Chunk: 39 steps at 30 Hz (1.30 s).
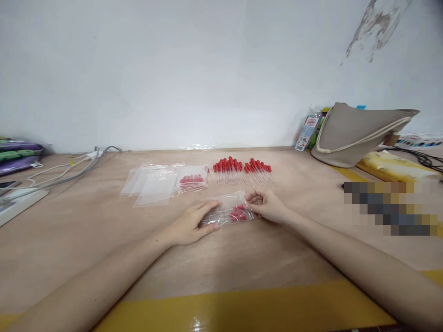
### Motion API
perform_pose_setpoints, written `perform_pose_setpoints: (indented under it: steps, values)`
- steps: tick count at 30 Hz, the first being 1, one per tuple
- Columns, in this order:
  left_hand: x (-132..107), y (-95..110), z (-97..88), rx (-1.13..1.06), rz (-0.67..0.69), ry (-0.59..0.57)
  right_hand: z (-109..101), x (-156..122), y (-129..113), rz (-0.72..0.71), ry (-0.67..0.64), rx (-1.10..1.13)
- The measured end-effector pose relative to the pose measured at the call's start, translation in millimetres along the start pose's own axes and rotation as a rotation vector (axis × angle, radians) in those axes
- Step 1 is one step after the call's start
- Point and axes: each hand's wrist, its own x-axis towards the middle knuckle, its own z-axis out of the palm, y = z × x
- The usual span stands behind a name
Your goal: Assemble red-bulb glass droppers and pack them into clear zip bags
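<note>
Flat on the table in front of me lies a clear plastic bag [224, 203], its right part holding several red-bulbed droppers [238, 215]. My left hand [192, 222] grips the bag's left end, thumb below and fingers above. At the right end, the curled fingers of my right hand [267, 205] pinch the bag's edge beside the red bulbs. Whether a bulb is also between those fingers I cannot tell. Just beyond, loose droppers with red bulbs [230, 167] lie in two groups, tips toward me. To their left is a stack of filled bags [193, 180].
Flat, unfilled clear bags [155, 186] overlap left of the filled stack. Cables [79, 168] and a white power strip [24, 205] are at far left. A grey bag [356, 136], a bottle [308, 131] and a yellow-white pack [398, 168] stand at right. Yellow tape [242, 306] runs along the front edge.
</note>
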Motion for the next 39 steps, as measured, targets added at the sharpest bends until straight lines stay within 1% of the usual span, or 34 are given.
perform_pose_setpoints:
  steps: [2, 4, 8, 10, 12, 15, 17, 18, 19, 22, 23, 25, 27, 31, 33, 35, 39]
  values:
    - [0, 0, 0.2, 0.002, -0.001, 0.002, 1, 0, -1, -0.015, 0.018, -0.037]
    - [0, 0, 0.2, 0.004, 0.000, 0.004, 2, -1, -3, -0.019, 0.006, -0.049]
    - [0, 0, 0.2, 0.003, 0.008, 0.002, 1, -7, -11, 0.036, -0.080, -0.026]
    - [0, -1, 0.4, 0.002, 0.010, 0.001, 0, -9, -14, 0.070, -0.082, -0.020]
    - [0, -1, 0.5, 0.003, 0.014, 0.004, -1, -11, -16, 0.076, -0.086, 0.000]
    - [0, -2, 0.5, 0.006, 0.019, 0.000, -3, -9, -15, 0.072, -0.163, 0.020]
    - [0, -3, 0.9, 0.007, 0.017, -0.013, -7, -6, -12, 0.074, -0.181, -0.004]
    - [0, -3, 1.2, 0.007, 0.015, -0.019, -11, -2, -11, 0.070, -0.145, -0.035]
    - [0, -4, 1.7, 0.008, 0.012, -0.025, -15, 2, -9, 0.053, -0.073, -0.085]
    - [-1, -7, 3.2, 0.018, 0.007, -0.035, -30, 20, -6, -0.079, 0.213, -0.356]
    - [-1, -7, 3.6, 0.023, 0.007, -0.039, -34, 28, -6, -0.134, 0.284, -0.459]
    - [-1, -8, 3.8, 0.030, 0.008, -0.043, -40, 44, -8, -0.191, 0.355, -0.611]
    - [-1, -7, 3.5, 0.029, 0.008, -0.044, -40, 60, -13, -0.176, 0.398, -0.705]
    - [-1, -5, 2.5, 0.020, -0.002, -0.052, -27, 88, -23, -0.007, 0.449, -0.848]
    - [-1, -5, 2.3, 0.020, -0.003, -0.052, -19, 98, -27, 0.059, 0.446, -0.864]
    - [-1, -5, 2.3, 0.022, 0.002, -0.046, -14, 105, -29, 0.096, 0.440, -0.854]
    - [-1, -5, 2.5, 0.018, 0.017, -0.042, -12, 112, -33, 0.175, 0.433, -0.815]
